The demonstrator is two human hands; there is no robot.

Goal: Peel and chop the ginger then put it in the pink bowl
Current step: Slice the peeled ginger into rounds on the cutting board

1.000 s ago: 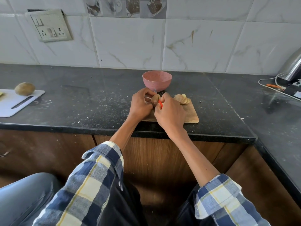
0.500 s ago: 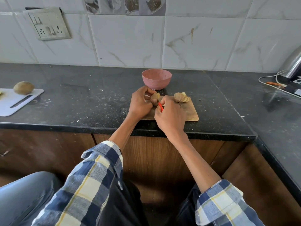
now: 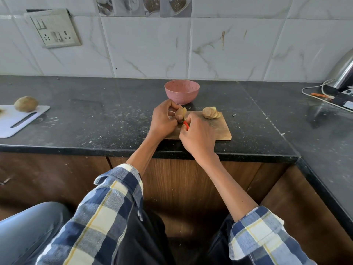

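Observation:
My left hand (image 3: 162,121) holds a piece of ginger (image 3: 180,114) over the left end of the wooden cutting board (image 3: 219,131). My right hand (image 3: 198,135) grips a red-handled tool (image 3: 186,125) right beside the ginger; its blade is hidden behind my fingers. A second ginger piece (image 3: 210,112) lies on the board's far right corner. The pink bowl (image 3: 182,91) stands just behind the board and looks empty.
A white cutting board (image 3: 19,123) with a potato (image 3: 26,103) sits at the far left of the black counter (image 3: 95,119). A steel kettle (image 3: 343,73) with cables (image 3: 315,93) is at the far right. A socket plate (image 3: 54,28) hangs on the tiled wall.
My right hand has slid a little toward me along the ginger with the tool. My left hand keeps its hold on the ginger.

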